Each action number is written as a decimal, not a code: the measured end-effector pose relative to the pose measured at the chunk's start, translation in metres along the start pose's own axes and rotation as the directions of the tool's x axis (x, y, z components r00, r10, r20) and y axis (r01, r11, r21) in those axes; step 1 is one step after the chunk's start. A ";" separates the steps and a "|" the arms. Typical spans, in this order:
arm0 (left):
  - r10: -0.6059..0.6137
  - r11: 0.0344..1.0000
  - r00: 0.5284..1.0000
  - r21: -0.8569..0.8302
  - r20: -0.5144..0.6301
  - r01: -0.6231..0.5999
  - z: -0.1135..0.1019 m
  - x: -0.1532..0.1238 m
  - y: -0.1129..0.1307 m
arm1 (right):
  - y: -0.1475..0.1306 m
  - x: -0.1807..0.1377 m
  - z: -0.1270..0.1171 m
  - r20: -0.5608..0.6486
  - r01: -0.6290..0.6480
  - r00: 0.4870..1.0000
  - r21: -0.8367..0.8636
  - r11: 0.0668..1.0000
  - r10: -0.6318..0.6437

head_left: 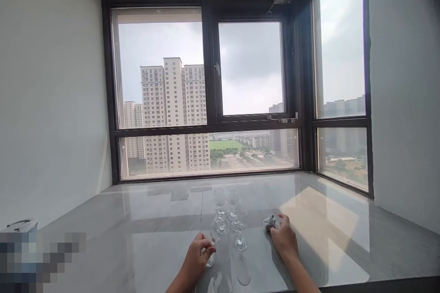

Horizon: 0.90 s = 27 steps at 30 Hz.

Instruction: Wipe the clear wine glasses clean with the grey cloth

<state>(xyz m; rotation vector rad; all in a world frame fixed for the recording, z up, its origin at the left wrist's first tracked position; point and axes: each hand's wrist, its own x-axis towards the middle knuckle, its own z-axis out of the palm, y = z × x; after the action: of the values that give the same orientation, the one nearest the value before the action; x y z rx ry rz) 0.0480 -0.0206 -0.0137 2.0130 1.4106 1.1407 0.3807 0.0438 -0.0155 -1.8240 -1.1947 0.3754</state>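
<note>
Several clear wine glasses (227, 213) stand clustered on a glossy grey stone sill (144, 233) below a large window. My left hand (197, 256) is closed round the stem of the nearest wine glass (215, 236), near its base. My right hand (283, 238) lies to the right of the glasses, its fingers closed on a small grey cloth (271, 222) that rests on the sill. Another glass (239, 233) stands between my two hands.
A dark-framed window (209, 87) runs along the back and turns the corner at right (340, 78). White walls close both sides. A white lidded container (22, 225) sits at the far left. A sunlit patch (319, 219) lies on the sill's right part.
</note>
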 end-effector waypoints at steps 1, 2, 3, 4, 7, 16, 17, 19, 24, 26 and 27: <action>-0.008 1.000 1.000 0.019 -0.003 0.008 0.000 0.000 0.000 | -0.001 0.000 0.000 -0.001 -0.003 1.000 0.002 1.000 0.003; -0.013 0.999 1.000 0.038 -0.004 0.013 0.000 0.001 0.000 | -0.001 0.000 -0.001 -0.001 -0.006 1.000 0.004 1.000 0.006; -0.013 0.998 1.000 0.053 -0.003 0.013 0.000 0.001 -0.001 | -0.002 -0.001 -0.001 -0.001 -0.009 1.000 0.007 1.000 0.009; -0.011 0.998 1.000 0.062 0.002 0.011 0.001 0.002 -0.002 | -0.003 -0.001 -0.002 0.000 -0.012 1.000 0.011 1.000 0.012; -0.017 0.999 1.000 0.033 0.004 0.017 0.004 0.003 -0.007 | -0.005 -0.002 -0.003 0.000 -0.015 1.000 0.019 1.000 0.015; -0.077 0.997 0.997 0.031 0.010 0.076 0.018 0.013 -0.007 | -0.006 -0.004 -0.004 -0.002 -0.018 1.000 0.037 0.999 0.018; -0.083 0.995 0.996 0.047 0.010 0.083 0.020 0.017 -0.005 | -0.006 -0.004 -0.004 -0.002 -0.016 1.000 0.040 0.999 0.016; -0.110 0.991 0.994 0.080 0.022 0.108 0.025 0.024 0.000 | -0.005 -0.004 -0.004 0.000 -0.012 1.000 0.048 0.999 0.012; -0.147 0.984 0.985 0.118 0.087 0.136 0.028 0.033 0.011 | -0.003 -0.002 -0.005 -0.009 -0.020 1.000 0.072 0.997 0.021; -0.134 0.983 0.984 0.143 0.118 0.117 0.021 0.032 0.011 | -0.002 -0.001 -0.004 -0.020 -0.017 1.000 0.086 0.996 0.019; -0.129 0.981 0.982 0.161 0.135 0.107 0.015 0.032 0.010 | -0.001 -0.001 -0.004 -0.025 -0.014 1.000 0.092 0.996 0.017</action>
<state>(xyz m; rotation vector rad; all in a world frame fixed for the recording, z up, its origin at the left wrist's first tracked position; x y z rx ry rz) 0.0705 0.0067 -0.0033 2.0386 1.5606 0.8414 0.3823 0.0410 -0.0128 -1.7548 -1.1285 0.4079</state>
